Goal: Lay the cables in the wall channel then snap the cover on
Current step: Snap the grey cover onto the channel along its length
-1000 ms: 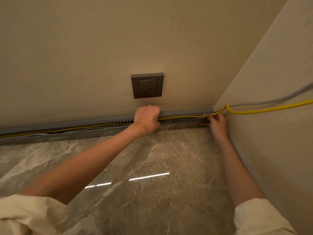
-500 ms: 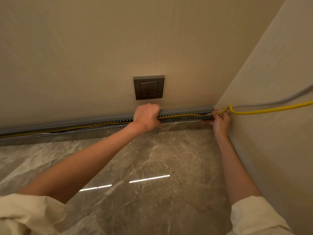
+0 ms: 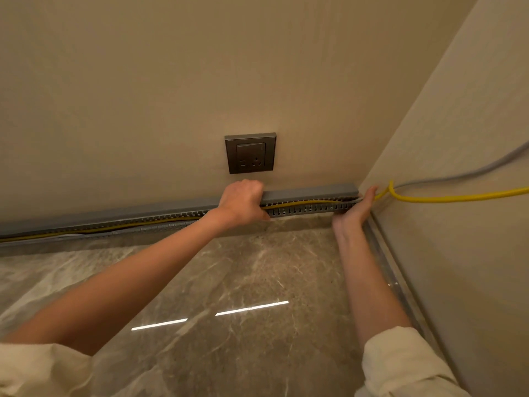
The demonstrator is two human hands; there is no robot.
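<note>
Cables, two: yellow cable [image 3: 458,198], grey cable [image 3: 472,173], lengthwise in one horizontal channel [image 3: 309,208], left hand [image 3: 243,203] clenched on channel, right hand [image 3: 355,209] spread at corner end.

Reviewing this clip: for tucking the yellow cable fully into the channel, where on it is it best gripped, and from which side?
Probably the stretch of yellow cable just outside the channel end at the corner, right beside the right hand. There it bends up and loops free of the wall, so fingers can close around it. Come from the room side, since the channel's slotted opening faces that way. The left hand rests on the channel below the socket.
</note>
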